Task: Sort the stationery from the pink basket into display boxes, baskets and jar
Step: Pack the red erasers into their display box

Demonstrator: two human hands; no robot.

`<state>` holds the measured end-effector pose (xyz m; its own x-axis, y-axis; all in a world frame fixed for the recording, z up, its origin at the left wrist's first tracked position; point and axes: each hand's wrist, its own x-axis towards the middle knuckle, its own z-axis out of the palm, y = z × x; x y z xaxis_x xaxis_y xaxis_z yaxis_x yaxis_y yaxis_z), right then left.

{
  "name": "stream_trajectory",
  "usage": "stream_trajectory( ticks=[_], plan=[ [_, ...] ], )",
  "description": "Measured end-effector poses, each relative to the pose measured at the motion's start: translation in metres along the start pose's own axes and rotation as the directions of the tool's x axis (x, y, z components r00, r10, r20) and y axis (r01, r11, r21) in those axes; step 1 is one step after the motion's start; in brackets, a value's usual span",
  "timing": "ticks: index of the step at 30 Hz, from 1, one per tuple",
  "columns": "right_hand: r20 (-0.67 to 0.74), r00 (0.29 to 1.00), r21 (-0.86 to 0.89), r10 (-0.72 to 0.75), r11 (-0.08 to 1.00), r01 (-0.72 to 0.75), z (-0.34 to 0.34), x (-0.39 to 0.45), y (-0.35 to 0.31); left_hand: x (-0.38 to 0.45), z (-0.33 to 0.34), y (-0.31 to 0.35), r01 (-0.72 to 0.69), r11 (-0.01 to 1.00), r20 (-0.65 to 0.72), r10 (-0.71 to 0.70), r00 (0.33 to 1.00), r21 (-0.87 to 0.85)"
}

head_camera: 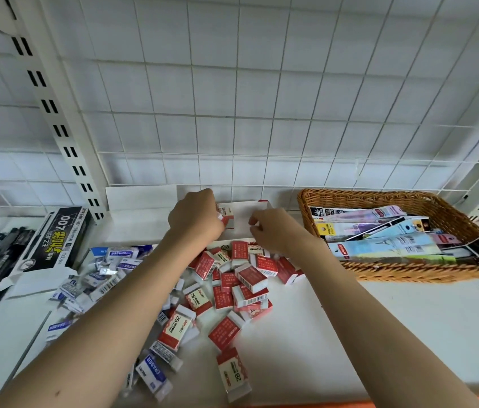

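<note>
Sorting is partly done, judging by the layout. The brown woven wicker basket point(361, 269) already holds flat packaged stationery cards, lying mixed. Left of the wicker basket, at the back against the grid wall, stands a white cardboard display box with red trim point(258, 213), and both hands work inside it. The person's left hand point(195, 216) has fingers curled round a red-and-white sleeved eraser point(227, 217), setting it upright in the box. The right hand point(267, 229) has fingers curled near the box's front edge, possibly pinching a small white piece; too small to tell. Still left: a loose heap of red-and-white 2B erasers point(241, 278) on the white shelf top point(409, 334) in front of the box, and further left of the basket a scatter of blue-and-white erasers point(114, 260). No pink basket in view. Black pen box point(58, 237) sits far left of the basket.
</note>
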<state>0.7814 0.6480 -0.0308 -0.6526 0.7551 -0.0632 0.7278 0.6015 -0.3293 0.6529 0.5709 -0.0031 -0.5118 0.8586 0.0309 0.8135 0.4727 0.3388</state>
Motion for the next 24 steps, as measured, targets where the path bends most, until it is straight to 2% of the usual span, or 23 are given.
stream_trajectory(
  ticks=[8, 15, 17, 21, 24],
  plan=[
    [-0.046, 0.997, -0.054, -0.068, 0.996, 0.065, 0.005, -0.002, 0.002, 0.007, 0.002, 0.004, 0.096, 0.993, 0.074, -0.101, 0.992, 0.066],
    [-0.071, 0.991, -0.049, -0.112, 0.993, 0.108, 0.006, -0.006, 0.005, 0.017, -0.004, 0.013, 0.100, 0.970, 0.238, -0.154, 0.959, 0.223],
    [-0.069, 0.990, -0.054, -0.120, 0.992, 0.117, 0.006, -0.006, 0.005, 0.016, 0.001, 0.012, 0.096, 0.965, 0.206, -0.148, 0.967, 0.243],
    [-0.084, 0.989, -0.052, -0.121, 0.992, 0.117, 0.007, -0.007, 0.005, 0.009, 0.013, 0.014, 0.053, 0.958, 0.058, -0.073, 0.996, 0.283],
    [-0.091, 0.989, -0.051, -0.115, 0.992, 0.111, 0.009, -0.007, 0.005, 0.007, 0.013, 0.010, 0.049, 0.949, 0.015, -0.056, 0.998, 0.312]
  ],
)
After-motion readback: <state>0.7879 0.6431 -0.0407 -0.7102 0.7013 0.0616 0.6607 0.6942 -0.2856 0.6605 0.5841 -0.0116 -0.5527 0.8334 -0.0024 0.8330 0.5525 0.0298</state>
